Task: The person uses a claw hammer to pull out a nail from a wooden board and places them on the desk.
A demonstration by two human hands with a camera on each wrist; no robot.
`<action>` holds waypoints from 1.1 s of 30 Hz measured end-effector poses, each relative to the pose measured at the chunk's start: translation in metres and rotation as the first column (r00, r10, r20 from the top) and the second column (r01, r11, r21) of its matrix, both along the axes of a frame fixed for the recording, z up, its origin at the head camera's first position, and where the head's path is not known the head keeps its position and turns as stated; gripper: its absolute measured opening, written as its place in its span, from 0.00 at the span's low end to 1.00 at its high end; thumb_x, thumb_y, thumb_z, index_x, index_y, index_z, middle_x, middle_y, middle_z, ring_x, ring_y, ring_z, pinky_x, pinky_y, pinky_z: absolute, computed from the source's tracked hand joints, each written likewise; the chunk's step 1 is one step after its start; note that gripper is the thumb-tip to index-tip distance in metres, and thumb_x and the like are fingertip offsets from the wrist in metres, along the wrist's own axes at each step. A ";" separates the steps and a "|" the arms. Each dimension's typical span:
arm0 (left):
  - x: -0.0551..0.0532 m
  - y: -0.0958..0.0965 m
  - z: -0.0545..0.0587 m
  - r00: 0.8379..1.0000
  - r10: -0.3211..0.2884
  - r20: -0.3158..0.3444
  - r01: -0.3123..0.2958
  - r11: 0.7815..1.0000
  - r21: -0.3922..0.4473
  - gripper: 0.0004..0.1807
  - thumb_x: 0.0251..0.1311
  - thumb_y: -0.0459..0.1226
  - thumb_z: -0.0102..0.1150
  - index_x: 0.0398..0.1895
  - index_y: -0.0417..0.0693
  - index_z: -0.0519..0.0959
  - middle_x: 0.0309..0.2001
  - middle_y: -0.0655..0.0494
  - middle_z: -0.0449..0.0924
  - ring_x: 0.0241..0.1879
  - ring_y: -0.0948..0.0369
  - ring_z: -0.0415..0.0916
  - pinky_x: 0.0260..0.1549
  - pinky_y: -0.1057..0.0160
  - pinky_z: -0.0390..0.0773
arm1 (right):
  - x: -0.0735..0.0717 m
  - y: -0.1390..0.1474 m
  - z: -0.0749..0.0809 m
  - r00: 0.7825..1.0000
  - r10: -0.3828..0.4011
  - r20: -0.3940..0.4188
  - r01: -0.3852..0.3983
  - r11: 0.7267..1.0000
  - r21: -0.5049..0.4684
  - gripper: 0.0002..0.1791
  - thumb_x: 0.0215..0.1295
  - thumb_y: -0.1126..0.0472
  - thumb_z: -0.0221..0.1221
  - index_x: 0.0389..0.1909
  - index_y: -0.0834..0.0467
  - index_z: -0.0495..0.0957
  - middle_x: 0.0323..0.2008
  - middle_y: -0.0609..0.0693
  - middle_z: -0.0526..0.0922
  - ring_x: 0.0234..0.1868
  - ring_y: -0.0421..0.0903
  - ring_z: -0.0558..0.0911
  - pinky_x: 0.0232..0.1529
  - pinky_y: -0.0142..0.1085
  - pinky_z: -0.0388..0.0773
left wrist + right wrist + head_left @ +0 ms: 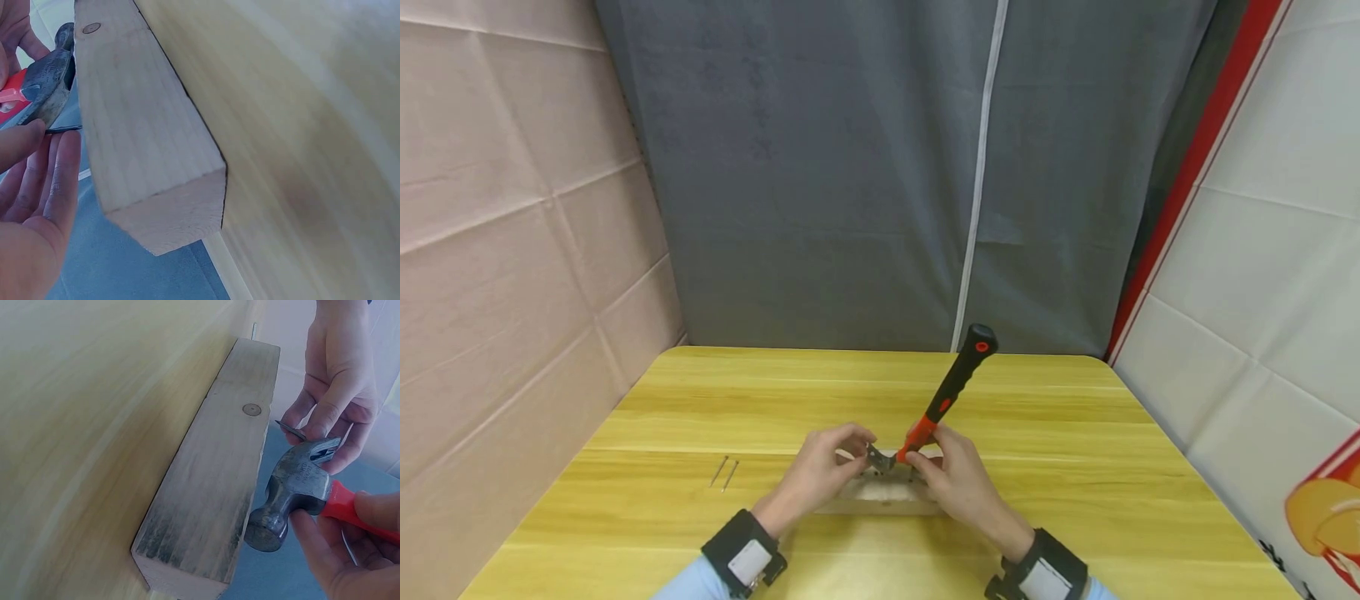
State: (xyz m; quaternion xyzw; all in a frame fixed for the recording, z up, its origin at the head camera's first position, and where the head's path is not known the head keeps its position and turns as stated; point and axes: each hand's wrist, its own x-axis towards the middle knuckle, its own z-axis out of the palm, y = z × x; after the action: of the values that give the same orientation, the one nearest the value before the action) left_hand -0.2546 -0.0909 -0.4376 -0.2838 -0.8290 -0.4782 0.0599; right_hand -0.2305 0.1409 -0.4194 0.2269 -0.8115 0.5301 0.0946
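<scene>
A claw hammer (pixel 953 385) stands with its red and black handle slanting up, its metal head (pixel 300 480) low beside a wooden block (pixel 880 500). My right hand (pixel 958 473) grips the red part of the handle close to the head. Between thumb and fingers, my left hand (pixel 823 467) pinches a nail (pixel 291 430) right by the claw. The nail's point (pixel 75 127) faces the side of the block in the left wrist view. Whether the nail sits in the claw's slot cannot be made out. The hammer's face is close against the block's edge.
Two loose nails (pixel 725 472) lie on the yellow wooden table (pixel 760 392) to the left of the hands. A grey curtain (pixel 820 183) hangs behind the table's far edge. Pale cloth walls (pixel 512 217) stand on both sides.
</scene>
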 end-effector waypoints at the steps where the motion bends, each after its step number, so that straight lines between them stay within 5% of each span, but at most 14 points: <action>1: 0.000 0.000 0.000 1.000 0.000 0.000 0.000 1.000 0.002 0.16 0.61 0.25 0.68 0.52 0.39 0.81 0.40 0.56 0.86 0.40 0.61 0.83 0.39 0.68 0.85 | 0.000 0.000 0.000 1.000 0.001 -0.002 -0.001 1.000 0.001 0.13 0.66 0.75 0.64 0.47 0.59 0.78 0.41 0.52 0.82 0.46 0.56 0.86 0.40 0.33 0.86; 17: 0.002 -0.004 0.006 0.999 0.018 -0.036 -0.017 1.000 0.019 0.12 0.61 0.24 0.67 0.43 0.47 0.85 0.42 0.58 0.86 0.42 0.60 0.84 0.39 0.67 0.85 | 0.000 0.003 0.001 0.999 0.005 -0.035 -0.004 1.000 0.018 0.14 0.65 0.76 0.64 0.48 0.59 0.78 0.40 0.51 0.82 0.43 0.55 0.87 0.38 0.33 0.86; 33: -0.001 -0.029 0.005 0.978 0.196 -0.068 -0.200 0.978 -0.058 0.12 0.59 0.25 0.69 0.45 0.45 0.86 0.39 0.58 0.86 0.39 0.61 0.83 0.36 0.68 0.84 | -0.002 0.006 0.001 0.998 -0.006 -0.055 0.010 0.997 0.073 0.13 0.66 0.73 0.65 0.48 0.58 0.77 0.40 0.51 0.83 0.39 0.52 0.87 0.35 0.34 0.86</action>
State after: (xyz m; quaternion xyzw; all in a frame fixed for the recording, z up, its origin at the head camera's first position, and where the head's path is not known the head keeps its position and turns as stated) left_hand -0.2558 -0.1195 -0.4324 -0.2164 -0.8658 -0.4338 0.1238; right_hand -0.2328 0.1469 -0.4179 0.2414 -0.8284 0.4931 0.1105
